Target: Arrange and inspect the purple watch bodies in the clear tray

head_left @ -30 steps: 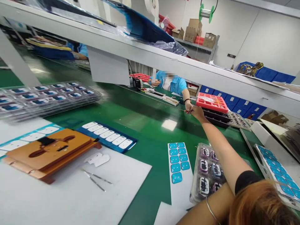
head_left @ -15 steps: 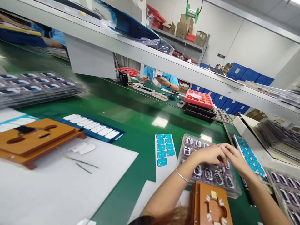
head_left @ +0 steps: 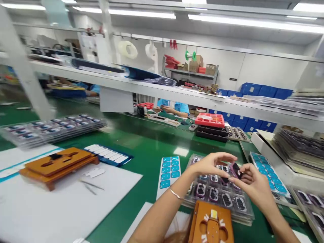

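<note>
My right hand [head_left: 253,182] pinches a small purple-rimmed dark part [head_left: 236,170] above a clear plastic tray [head_left: 246,216] of similar parts. Beside it, my left hand [head_left: 214,164] is curved with thumb and fingers apart, its thumb tip close to the part; nothing shows between its fingers. An orange fixture [head_left: 212,224] with a yellow pad and white tabs lies just in front of the tray. Left of the tray is a white sheet of blue stickers [head_left: 165,175].
Another orange fixture [head_left: 60,160] and tweezers [head_left: 92,185] lie on white paper [head_left: 63,212] at left. Stacked trays [head_left: 53,130] stand behind. A second sticker sheet [head_left: 269,173] and more trays [head_left: 312,206] are at right. Across the bench, a person's hands [head_left: 167,108] show below a shelf.
The head view has tilted up and levelled. My hands, close together before, have parted; my left hand has opened, and the purple-rimmed part now shows raised in my right fingers.
</note>
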Demonstrator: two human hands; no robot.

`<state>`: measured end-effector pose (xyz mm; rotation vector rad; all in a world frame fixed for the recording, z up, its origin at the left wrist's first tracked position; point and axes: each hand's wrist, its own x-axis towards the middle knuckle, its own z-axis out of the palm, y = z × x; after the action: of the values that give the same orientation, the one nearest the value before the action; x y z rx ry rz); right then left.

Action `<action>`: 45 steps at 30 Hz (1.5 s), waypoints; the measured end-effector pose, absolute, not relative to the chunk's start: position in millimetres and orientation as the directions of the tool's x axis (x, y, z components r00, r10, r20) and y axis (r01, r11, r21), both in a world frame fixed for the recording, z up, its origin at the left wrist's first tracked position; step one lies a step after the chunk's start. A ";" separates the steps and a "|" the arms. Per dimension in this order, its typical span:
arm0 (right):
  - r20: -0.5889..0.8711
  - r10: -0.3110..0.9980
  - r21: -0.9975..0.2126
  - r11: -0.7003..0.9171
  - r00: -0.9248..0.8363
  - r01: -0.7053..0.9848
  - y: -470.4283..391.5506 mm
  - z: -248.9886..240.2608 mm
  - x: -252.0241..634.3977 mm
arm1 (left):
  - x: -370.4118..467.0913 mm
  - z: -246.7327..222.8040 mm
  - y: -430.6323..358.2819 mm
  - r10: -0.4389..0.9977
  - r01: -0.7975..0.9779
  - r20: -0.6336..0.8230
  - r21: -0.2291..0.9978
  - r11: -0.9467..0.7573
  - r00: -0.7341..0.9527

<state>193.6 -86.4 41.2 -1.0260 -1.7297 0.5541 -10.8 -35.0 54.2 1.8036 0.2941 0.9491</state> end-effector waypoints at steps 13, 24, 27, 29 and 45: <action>0.940 0.160 0.082 0.752 -0.301 0.654 -144.2 57.2 166.3 | -16.2 65.2 -44.0 0.421 -0.389 0.563 0.814 -0.431 0.711; 0.945 0.146 0.079 0.765 -0.292 0.639 -155.4 58.4 159.8 | -18.2 74.6 -49.1 0.345 -0.390 0.552 0.810 -0.437 0.759; 0.929 0.155 0.101 0.766 -0.335 0.635 -159.4 58.3 161.5 | -20.4 76.5 -50.1 0.253 -0.458 0.594 0.775 -0.435 0.764; 0.913 0.153 0.123 0.780 -0.378 0.613 -162.1 59.5 163.4 | -21.6 77.2 -51.1 0.207 -0.486 0.603 0.766 -0.421 0.771; 0.903 0.131 0.159 0.783 -0.410 0.601 -174.8 73.5 162.0 | -19.0 80.8 -57.6 0.175 -0.493 0.555 0.817 -0.299 0.813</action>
<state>162.0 -174.8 73.5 -0.5516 -1.9526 -0.5777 -19.0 -57.6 80.8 1.7591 -0.2466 0.6694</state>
